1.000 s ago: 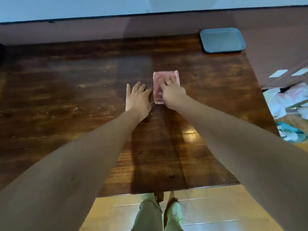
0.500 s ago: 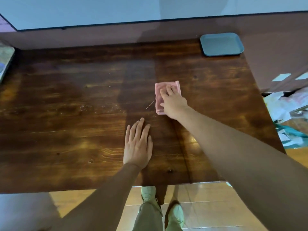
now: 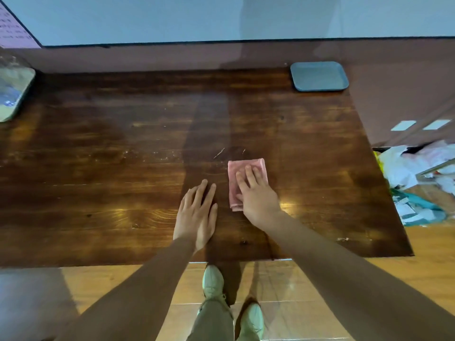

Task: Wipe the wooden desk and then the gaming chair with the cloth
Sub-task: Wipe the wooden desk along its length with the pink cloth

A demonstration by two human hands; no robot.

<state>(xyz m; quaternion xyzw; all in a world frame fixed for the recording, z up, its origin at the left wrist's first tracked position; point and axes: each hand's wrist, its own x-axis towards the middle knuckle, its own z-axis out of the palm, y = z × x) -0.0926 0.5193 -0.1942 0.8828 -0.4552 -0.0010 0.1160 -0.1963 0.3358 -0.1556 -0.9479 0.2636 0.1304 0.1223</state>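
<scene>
The right hand (image 3: 256,195) lies flat on the folded pink cloth (image 3: 233,190), fingers straight and spread. It presses the cloth down on the worktop (image 3: 98,143) and does not clutch it. The left hand (image 3: 197,215) is just beside it at 9 o'clock, also open, palm down on the bare wood with nothing in it, apparently as a brace.

The cloth sits a little right of the worktop's middle, nearer the front edge than the back. Just beyond its far edge, at 11 to 12 o'clock, a few thin slivers of debris (image 3: 219,153) lie on the wood, and a faint band of pale specks (image 3: 147,153) runs off toward 9 o'clock.

Further out, a blue tray (image 3: 319,76) sits at the back right corner at 1 o'clock. A clear container (image 3: 12,94) sits at the left end at 10 o'clock. Off the worktop at 3 o'clock a heap of bags and paper (image 3: 418,180) covers the floor.

On this showing the task is in its first half. The wiping is under way, but the debris and specks suggest the middle and left of the wood are not yet done. The areas around the tray and the container probably need a pass too. The gaming chair is nowhere in view — that whole second part looks yet to begin.
</scene>
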